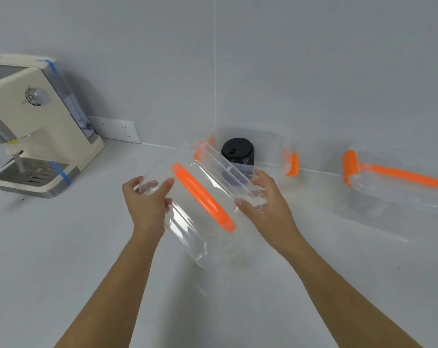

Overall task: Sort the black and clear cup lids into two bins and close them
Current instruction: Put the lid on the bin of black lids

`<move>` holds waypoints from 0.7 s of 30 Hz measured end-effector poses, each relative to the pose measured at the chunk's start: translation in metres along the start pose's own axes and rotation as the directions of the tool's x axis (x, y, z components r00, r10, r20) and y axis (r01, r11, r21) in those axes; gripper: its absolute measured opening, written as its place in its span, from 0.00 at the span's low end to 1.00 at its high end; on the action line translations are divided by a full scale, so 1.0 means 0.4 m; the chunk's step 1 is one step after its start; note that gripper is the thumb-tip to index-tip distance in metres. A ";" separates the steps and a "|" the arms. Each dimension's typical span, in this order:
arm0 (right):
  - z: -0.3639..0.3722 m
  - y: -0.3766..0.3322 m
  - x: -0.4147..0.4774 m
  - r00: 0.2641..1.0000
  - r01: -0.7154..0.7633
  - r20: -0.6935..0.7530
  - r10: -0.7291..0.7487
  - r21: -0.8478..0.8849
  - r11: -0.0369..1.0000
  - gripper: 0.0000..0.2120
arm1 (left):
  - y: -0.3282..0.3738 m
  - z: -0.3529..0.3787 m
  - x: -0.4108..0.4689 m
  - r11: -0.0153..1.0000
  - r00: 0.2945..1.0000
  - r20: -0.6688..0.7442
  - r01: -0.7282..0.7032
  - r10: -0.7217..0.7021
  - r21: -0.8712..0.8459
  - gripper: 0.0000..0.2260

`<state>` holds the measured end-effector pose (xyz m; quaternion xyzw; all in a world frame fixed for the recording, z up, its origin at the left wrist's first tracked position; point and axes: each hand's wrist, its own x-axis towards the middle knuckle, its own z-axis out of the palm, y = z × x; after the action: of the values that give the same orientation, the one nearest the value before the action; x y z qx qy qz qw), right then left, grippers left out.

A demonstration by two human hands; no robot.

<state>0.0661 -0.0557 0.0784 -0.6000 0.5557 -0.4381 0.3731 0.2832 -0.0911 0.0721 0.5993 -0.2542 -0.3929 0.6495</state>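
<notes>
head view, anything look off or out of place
Only the coffee machine: blue tape strips cross its drip tray and top corner, as if holding parts on. Nothing looks spilled or broken.

Only two arms of the person are visible. The left forearm [117,285] and the right forearm [338,292] are slender and bare, without cloth on them. The left hand [147,204] and the right hand [268,209] are bare also. The right thumbnail [238,202] is short and plain
</notes>
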 end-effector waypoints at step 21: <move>-0.148 0.036 0.280 0.914 -0.104 -0.348 0.209 0.295 0.950 0.25 | 0.024 0.312 0.095 0.987 0.987 0.001 -0.160 0.160 0.005 0.14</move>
<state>0.0054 -0.1664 0.0972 -0.4018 0.5982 -0.5847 0.3727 0.2064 -0.1947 0.0950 0.5786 -0.3025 -0.3391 0.6773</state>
